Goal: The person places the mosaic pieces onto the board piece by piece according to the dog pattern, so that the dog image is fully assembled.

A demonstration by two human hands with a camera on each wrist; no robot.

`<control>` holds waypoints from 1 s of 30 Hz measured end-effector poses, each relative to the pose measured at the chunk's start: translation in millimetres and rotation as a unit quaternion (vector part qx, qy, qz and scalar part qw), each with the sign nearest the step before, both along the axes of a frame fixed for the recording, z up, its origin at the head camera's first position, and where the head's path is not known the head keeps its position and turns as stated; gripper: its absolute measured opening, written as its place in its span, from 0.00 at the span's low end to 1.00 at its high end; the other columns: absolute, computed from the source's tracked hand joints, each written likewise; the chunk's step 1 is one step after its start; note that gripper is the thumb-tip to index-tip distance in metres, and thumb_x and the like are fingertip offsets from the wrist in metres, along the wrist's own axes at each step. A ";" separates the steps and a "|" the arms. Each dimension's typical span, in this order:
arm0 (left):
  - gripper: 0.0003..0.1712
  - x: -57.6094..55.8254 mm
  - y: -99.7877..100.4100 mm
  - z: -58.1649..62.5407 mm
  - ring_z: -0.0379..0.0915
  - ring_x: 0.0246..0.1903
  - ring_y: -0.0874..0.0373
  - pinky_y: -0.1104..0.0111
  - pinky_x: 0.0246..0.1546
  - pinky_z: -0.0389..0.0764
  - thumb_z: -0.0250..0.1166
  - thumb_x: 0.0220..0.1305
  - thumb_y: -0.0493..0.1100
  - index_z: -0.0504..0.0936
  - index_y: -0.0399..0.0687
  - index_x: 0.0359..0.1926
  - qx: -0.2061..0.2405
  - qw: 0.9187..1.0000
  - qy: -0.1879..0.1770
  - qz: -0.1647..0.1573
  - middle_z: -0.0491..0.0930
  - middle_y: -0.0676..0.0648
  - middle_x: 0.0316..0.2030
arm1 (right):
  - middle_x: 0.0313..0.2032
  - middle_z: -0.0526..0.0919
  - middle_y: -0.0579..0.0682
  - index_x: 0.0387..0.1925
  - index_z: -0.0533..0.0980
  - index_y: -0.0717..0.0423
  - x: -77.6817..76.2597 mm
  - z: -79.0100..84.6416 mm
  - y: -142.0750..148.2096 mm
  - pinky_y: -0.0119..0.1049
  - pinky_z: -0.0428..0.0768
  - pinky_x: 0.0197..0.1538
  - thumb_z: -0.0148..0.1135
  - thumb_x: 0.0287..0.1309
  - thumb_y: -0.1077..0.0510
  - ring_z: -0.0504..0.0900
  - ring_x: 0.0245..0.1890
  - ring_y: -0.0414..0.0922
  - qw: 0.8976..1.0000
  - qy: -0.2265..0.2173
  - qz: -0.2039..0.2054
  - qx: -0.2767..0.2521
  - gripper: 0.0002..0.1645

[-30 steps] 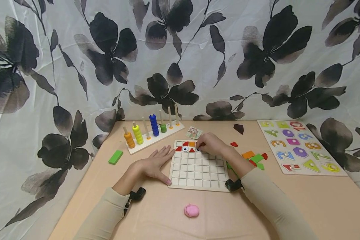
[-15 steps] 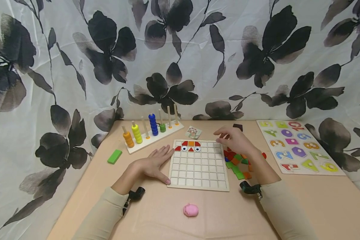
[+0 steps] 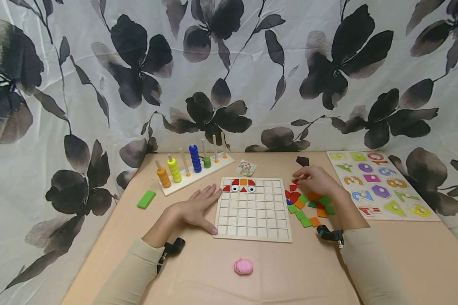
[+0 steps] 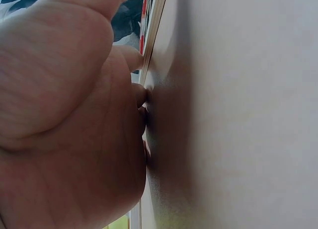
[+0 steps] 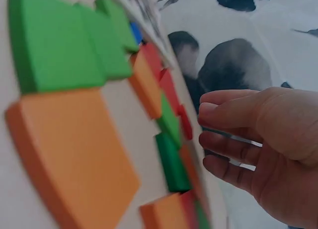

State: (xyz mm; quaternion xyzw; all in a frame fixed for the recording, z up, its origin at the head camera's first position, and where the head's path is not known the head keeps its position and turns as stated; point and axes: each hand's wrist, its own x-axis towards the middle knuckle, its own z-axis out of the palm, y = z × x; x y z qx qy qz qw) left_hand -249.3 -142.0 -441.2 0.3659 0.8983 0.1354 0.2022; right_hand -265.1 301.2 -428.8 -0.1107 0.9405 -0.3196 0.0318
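My left hand (image 3: 194, 212) lies with spread fingers on the table, its thumb and fingertips touching the left edge of the wooden grid board (image 3: 253, 216). In the board's top rows sit several red pieces, an orange square (image 3: 243, 182) and two eye tiles (image 3: 234, 189). My right hand (image 3: 316, 182) hovers over the loose coloured tiles (image 3: 300, 215) right of the board. Its fingertips are close to small red pieces (image 3: 292, 187). In the right wrist view its fingers (image 5: 228, 110) are loosely bent, with nothing visible between them; orange tiles (image 5: 74, 154) and green tiles (image 5: 49, 45) lie beside them.
A peg stand (image 3: 191, 180) with coloured rings stands at the back left, near a green block (image 3: 146, 199). Behind the board lie a picture card (image 3: 246, 167) and a dark piece (image 3: 303, 161). A number puzzle (image 3: 387, 212) lies right; a pink lump (image 3: 243, 267) lies in front.
My right hand has left the second eye tile in the board and moved right to the loose tiles. My left hand has stayed at the board's edge.
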 end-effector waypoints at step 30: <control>0.75 0.8 0.5 1.4 0.22 0.74 0.46 0.48 0.71 0.32 0.67 0.38 0.78 0.34 0.54 0.76 -0.003 1.000 -0.005 0.001 0.27 0.42 0.75 | 0.30 0.83 0.41 0.34 0.82 0.47 -12.4 8.1 -71.5 0.37 0.78 0.35 0.69 0.55 0.58 0.76 0.31 0.45 0.992 0.074 0.070 -0.072 0.04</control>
